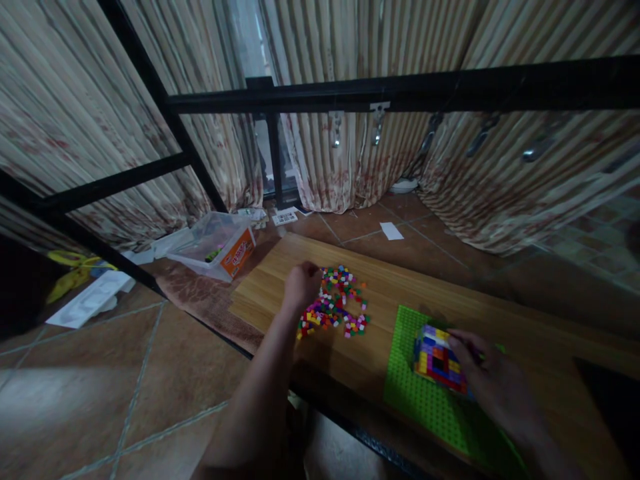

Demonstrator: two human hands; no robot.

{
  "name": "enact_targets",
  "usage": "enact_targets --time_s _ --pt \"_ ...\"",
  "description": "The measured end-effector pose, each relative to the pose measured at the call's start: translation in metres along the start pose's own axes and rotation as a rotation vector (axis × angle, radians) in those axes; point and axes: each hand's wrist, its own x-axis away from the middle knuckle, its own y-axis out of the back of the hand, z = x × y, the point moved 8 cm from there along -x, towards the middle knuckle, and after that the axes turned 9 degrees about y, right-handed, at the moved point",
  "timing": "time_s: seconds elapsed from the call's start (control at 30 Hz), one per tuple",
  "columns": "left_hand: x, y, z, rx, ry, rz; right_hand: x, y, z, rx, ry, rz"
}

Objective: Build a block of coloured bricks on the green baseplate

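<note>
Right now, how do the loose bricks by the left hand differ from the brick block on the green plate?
The loose bricks lie scattered flat on the wooden table; the brick block is stacked into one solid lump on the green plate. The left hand sits at the loose bricks' edge; the right hand rests against the brick block. Both are mixed bright colours.

Left arm stretched far forward and bare to the elbow, left hand (pixel 301 285) curled into a loose fist, knuckles up, fingertips turned down and hidden from view. Right hand (pixel 493 381) nearer the body, palm down, fingers (pixel 463 347) bent and pointing left, wrist angled in from the lower right.
</note>
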Motion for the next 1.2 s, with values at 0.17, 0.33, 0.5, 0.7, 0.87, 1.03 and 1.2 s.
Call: enact_targets --time_s 0.17,0.33,0.5,0.7,0.87,1.03,1.2 --pt "-0.020 0.022 0.040 -0.253 0.098 -0.019 -0.001 0.001 0.002 -0.001 0.038 -0.013" --pt "-0.025 0.018 0.054 -0.334 0.095 0.028 -0.001 0.000 0.003 0.008 0.059 -0.012" --pt "-0.021 0.010 0.046 -0.369 0.050 0.067 0.000 -0.002 0.003 0.005 0.058 0.007" --pt "-0.023 0.010 0.049 -0.420 0.073 0.057 0.000 -0.003 0.003 0.024 0.092 -0.007" --pt "-0.024 0.009 0.051 -0.442 0.060 0.048 0.000 -0.003 0.006 0.031 0.122 -0.026" --pt "-0.021 0.004 0.047 -0.454 0.021 0.045 0.001 -0.001 0.008 0.032 0.119 -0.039" --pt "-0.020 -0.002 0.045 -0.475 -0.010 0.058 0.001 -0.002 0.009 0.027 0.158 -0.053"
